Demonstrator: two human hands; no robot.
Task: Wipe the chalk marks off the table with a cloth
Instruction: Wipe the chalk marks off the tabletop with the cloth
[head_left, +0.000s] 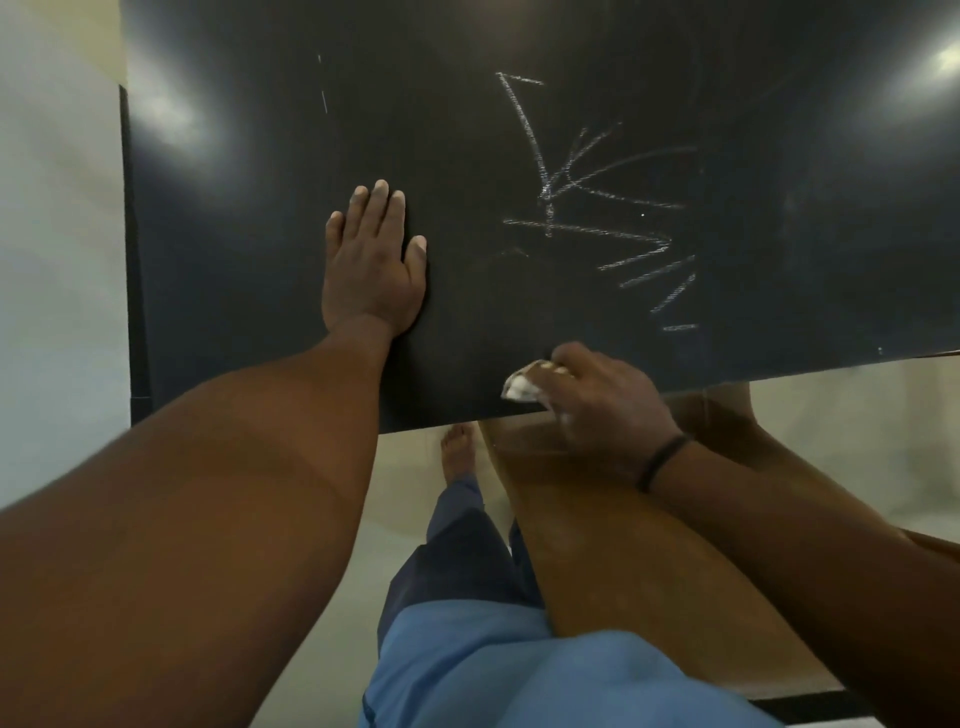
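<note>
The left hand (371, 260) lies flat, fingers straight, on the black table (249, 218). The right hand (602, 400) clutches a white cloth (522, 387) at the table's near edge, below the chalk marks (597, 208).

Bare forearms; black wristband (662, 462) — blue clothing (519, 675).

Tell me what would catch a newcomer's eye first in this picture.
White chalk marks scrawled across the right half of the dark table stand out most. The left hand presses flat beside them, and the right hand grips a white cloth at the near edge.
</note>
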